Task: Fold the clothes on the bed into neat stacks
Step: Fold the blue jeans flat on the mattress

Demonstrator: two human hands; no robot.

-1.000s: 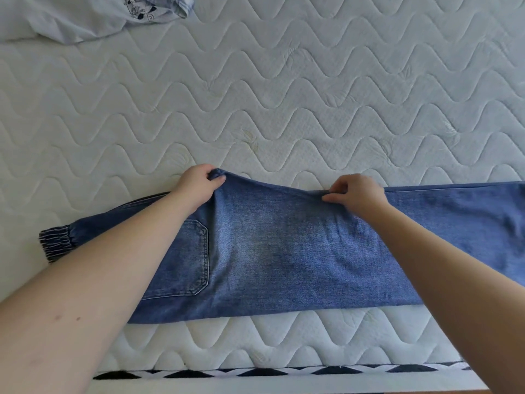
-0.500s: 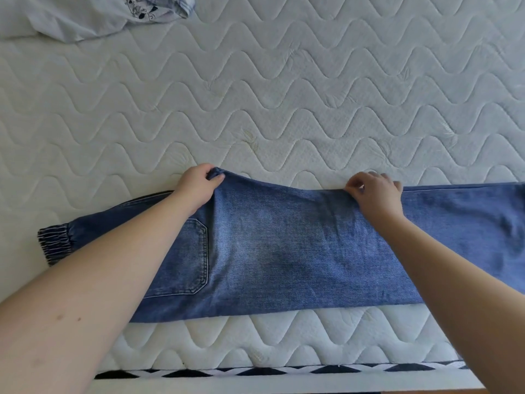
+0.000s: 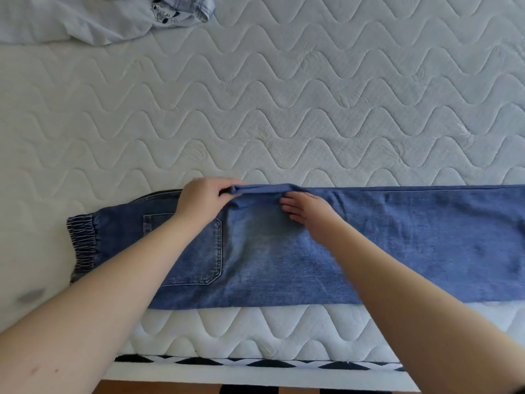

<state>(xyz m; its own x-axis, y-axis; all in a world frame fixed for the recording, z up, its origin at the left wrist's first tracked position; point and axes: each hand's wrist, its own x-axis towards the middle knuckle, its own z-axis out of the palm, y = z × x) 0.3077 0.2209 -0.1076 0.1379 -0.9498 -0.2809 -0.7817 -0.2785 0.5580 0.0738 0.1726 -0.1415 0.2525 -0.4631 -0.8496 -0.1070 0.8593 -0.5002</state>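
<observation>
Slid left along the jeans [image 3: 369, 240], right hand [image 3: 308, 213] now flat, fingers straight, pressing denim. Left hand [image 3: 200, 201] pinching the far fold.

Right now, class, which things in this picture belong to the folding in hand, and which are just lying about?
In the job:
jeans, laid along the near edge
left hand, gripping the far fold
right hand, fingers flat on the denim
mattress, the work surface

Lying about:
pale garment, crumpled at the far left corner
</observation>
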